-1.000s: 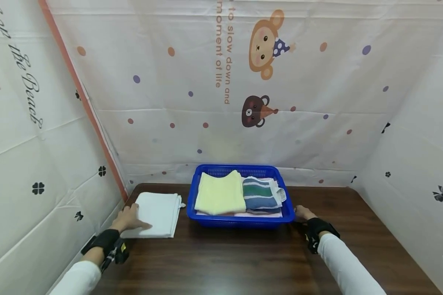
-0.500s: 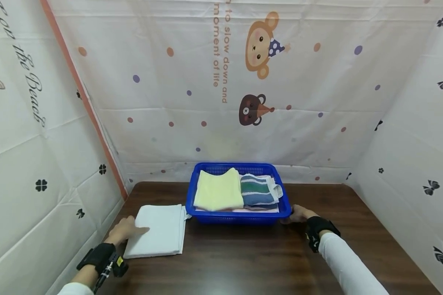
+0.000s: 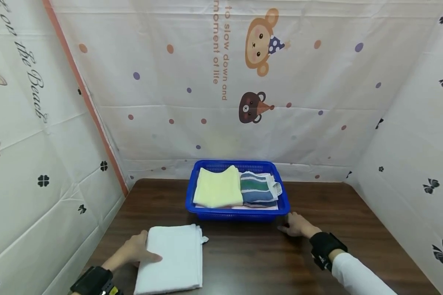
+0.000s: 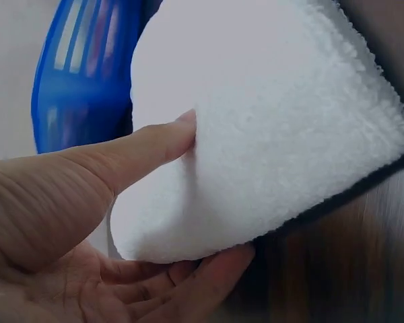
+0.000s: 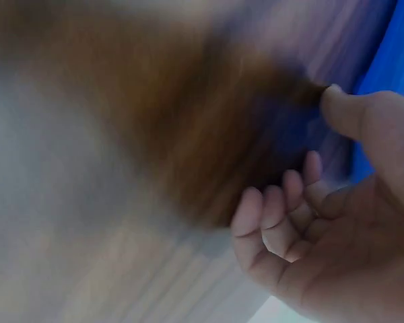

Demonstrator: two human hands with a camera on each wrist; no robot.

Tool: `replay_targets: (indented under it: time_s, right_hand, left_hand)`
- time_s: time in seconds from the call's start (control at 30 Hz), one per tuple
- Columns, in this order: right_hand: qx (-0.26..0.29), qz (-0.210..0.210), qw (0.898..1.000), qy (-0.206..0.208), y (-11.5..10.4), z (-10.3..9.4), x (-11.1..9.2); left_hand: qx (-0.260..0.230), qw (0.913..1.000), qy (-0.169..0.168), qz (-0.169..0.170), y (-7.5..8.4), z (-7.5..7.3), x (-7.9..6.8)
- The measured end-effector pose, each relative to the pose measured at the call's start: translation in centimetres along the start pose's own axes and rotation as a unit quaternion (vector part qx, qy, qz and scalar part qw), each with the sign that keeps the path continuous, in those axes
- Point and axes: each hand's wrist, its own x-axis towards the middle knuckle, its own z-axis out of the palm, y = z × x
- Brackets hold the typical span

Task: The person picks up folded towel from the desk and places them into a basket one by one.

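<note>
A folded white towel [image 3: 173, 258] is pinched at its left side by my left hand [image 3: 138, 250], thumb on top and fingers beneath. In the left wrist view the towel [image 4: 269, 134] shows a fluffy pile, and the thumb presses into it. My right hand [image 3: 297, 225] is just off the front right corner of the blue basket [image 3: 240, 214], its fingers loosely bent and holding nothing. Inside the basket lie a folded yellow towel [image 3: 218, 187] and a striped blue, green and white towel [image 3: 259, 188], side by side on something pale pink.
The brown wooden table [image 3: 243, 262] carries the basket near its back edge. White printed sheets hang behind it [image 3: 151, 135] and on both sides. A black strap [image 3: 326, 248] with a camera sits on my right wrist.
My left hand has brought the white towel toward me and to the right, away from the basket's left side. My right hand has come away from the basket's right corner, slightly nearer me.
</note>
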Motion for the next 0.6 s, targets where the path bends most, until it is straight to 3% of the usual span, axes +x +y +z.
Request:
replay_targets:
  time_s: [0.1,0.2,0.27,0.37,0.43,0.5,0.6]
  right_hand:
    - [0.001,-0.022,1.0,0.005,-1.7,0.7,-1.7]
    - [0.029,-0.039,0.999,0.004,-3.6,1.8,-3.0]
    - [0.045,-0.077,0.996,0.009,-4.8,2.5,-3.8]
    - [0.093,-0.131,0.987,-0.003,-6.2,3.3,-4.4]
    - [0.139,-0.154,0.978,-0.032,-7.0,3.7,-4.5]
    - [0.203,-0.144,0.965,-0.084,-7.7,3.9,-4.5]
    - [0.282,-0.111,0.942,-0.145,-9.1,4.1,-4.7]
  left_hand:
    - [-0.018,0.9996,-0.012,0.017,1.9,1.5,-0.5]
    - [-0.097,0.9933,-0.048,0.041,3.3,2.4,-0.9]
    - [-0.168,0.9799,-0.09,0.058,4.1,3.0,-1.0]
    - [-0.26,0.9471,-0.17,0.08,5.0,3.8,-1.2]
    - [-0.291,0.9292,-0.211,0.087,5.5,4.4,-1.2]
    - [-0.311,0.9153,-0.239,0.091,6.0,5.0,-1.2]
    - [-0.321,0.9073,-0.253,0.099,6.7,5.6,-0.9]
